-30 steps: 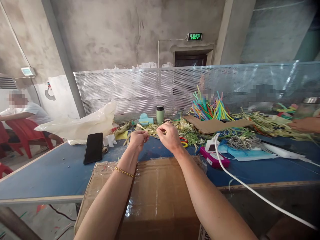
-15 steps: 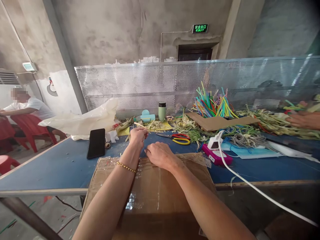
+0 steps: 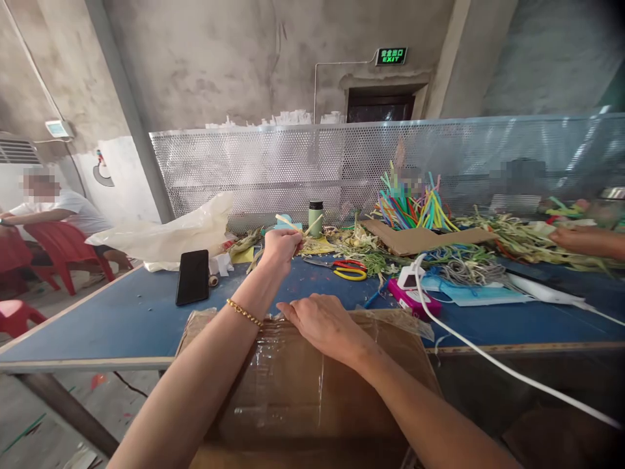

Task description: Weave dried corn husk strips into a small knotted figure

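Over the blue table (image 3: 146, 326), my left hand (image 3: 283, 247) pinches a thin, pale, straw-like strip (image 3: 289, 223) that sticks out on both sides of its fingertips. A beaded bracelet circles that wrist. My right hand (image 3: 322, 319) is closer to me, its fingers curled over the far edge of a taped cardboard box (image 3: 288, 384) and the thumb pointing left. Those fingertips are partly hidden. The box stands in front of me at the table's front edge, beneath both forearms. Red-and-yellow-handled scissors (image 3: 349, 268) lie beyond my hands.
Left lie a phone (image 3: 192, 277) and plastic sheeting (image 3: 166, 228). A green bottle (image 3: 315, 218), dried strips (image 3: 364, 241), a cardboard piece (image 3: 424, 240) and colourful stems (image 3: 415, 202) sit behind. Right are a pink box (image 3: 413, 298), a white cable (image 3: 469, 352) and a co-worker's hand (image 3: 581, 236).
My left hand has moved forward and slightly right with the strip. My right hand has come slightly nearer to me. The view has shifted a little, and the box sits slightly farther right in it.
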The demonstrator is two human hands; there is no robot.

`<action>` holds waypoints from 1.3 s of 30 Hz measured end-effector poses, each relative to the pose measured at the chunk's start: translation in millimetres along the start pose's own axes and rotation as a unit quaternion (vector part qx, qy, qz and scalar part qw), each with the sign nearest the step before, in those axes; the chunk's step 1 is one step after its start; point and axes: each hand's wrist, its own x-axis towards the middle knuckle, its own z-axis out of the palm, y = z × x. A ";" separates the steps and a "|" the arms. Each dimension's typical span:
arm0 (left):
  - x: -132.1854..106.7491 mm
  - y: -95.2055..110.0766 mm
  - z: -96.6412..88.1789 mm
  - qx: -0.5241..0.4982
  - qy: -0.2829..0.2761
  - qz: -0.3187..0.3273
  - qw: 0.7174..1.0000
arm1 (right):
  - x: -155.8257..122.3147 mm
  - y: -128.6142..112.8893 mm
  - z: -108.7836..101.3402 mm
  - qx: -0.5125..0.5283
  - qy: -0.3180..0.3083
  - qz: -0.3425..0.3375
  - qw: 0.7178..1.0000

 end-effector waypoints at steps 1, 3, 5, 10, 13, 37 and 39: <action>-0.6 3.0 1.3 0.004 -0.006 0.005 1.000 | -3.4 -1.1 1.0 -0.001 -0.005 -0.002 1.000; -0.5 7.1 2.6 0.036 -0.011 0.016 0.999 | -10.5 -5.0 4.4 -0.004 -0.021 -0.005 1.000; 0.8 7.8 2.7 0.061 -0.005 0.019 0.998 | -18.1 -10.2 9.4 0.000 -0.033 -0.009 0.999; 2.4 -4.1 1.8 0.076 -0.012 0.014 0.997 | -35.1 -18.6 24.4 0.009 -0.039 -0.010 0.999; 0.9 -10.4 1.2 0.075 -0.027 0.007 0.997 | -40.4 -18.2 31.4 0.019 -0.010 -0.027 0.999; 17.3 -33.4 5.2 0.076 -0.071 0.002 0.995 | -24.0 -14.3 58.8 0.047 0.205 0.010 0.978; 20.3 -39.2 6.7 0.074 -0.065 0.003 0.995 | -22.9 -8.4 61.1 0.059 0.220 0.009 0.974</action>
